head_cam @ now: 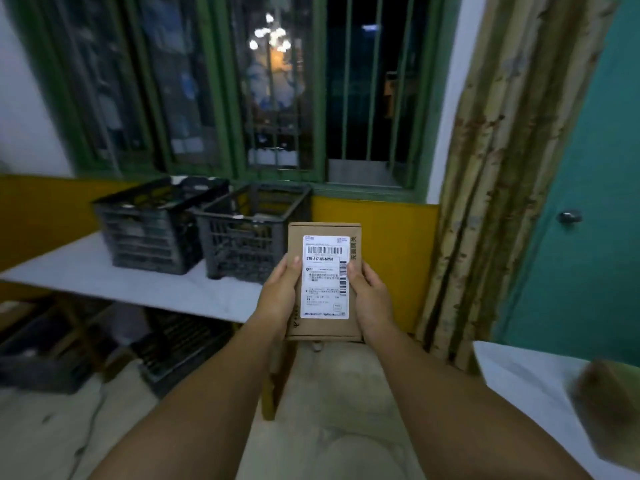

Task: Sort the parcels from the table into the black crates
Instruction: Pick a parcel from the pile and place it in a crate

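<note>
A flat brown cardboard parcel with a white shipping label is held upright in front of me. My left hand grips its left edge and my right hand grips its right edge, thumbs lying on the label side. Two black slatted crates stand side by side on a white table to the left: the left crate and the right crate, which is just left of and behind the parcel. Something lies inside each crate, too dark to tell what.
Another brown parcel, blurred, lies on a second white table at the lower right. More black crates sit on the floor under the left table. A barred green window, a patterned curtain and a teal door stand ahead.
</note>
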A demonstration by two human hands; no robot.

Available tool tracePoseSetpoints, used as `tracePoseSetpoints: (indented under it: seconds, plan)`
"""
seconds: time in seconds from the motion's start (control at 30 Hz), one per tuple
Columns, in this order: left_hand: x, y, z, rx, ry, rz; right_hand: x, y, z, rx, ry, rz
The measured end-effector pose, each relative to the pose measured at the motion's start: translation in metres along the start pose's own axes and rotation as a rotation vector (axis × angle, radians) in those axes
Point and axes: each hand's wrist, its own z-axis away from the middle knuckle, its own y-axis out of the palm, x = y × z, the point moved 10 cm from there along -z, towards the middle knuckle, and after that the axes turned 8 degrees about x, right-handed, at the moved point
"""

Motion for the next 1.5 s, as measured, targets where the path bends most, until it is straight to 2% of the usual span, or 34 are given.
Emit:
tracePoseSetpoints:
  seconds: [0.17,0.27,0.5,0.77,1.03,1.3,1.5]
  plan:
    - [-0.009,-0.136,0.003,-0.213,-0.005,-0.014,-0.038,0.137,-0.038,0.186,0.058,-0.04]
    - [-0.002,-0.202,-0.004,-0.285,-0.013,-0.001,-0.068,0.201,-0.064,0.282,0.099,-0.025]
    - [-0.016,-0.319,-0.047,-0.442,0.021,-0.022,-0.108,0.329,-0.141,0.458,0.143,-0.08]
    - [-0.043,-0.427,-0.098,-0.596,0.042,-0.024,-0.125,0.449,-0.22,0.579,0.165,-0.118]
    - [-0.049,-0.557,-0.148,-0.621,0.055,-0.01,-0.16,0.575,-0.278,0.605,0.167,-0.096]
    - [-0.085,-0.683,-0.223,-0.563,0.046,-0.061,-0.161,0.687,-0.342,0.517,0.128,-0.109]
    - [-0.102,-0.741,-0.309,-0.476,0.034,-0.065,-0.16,0.741,-0.417,0.446,0.089,-0.129]
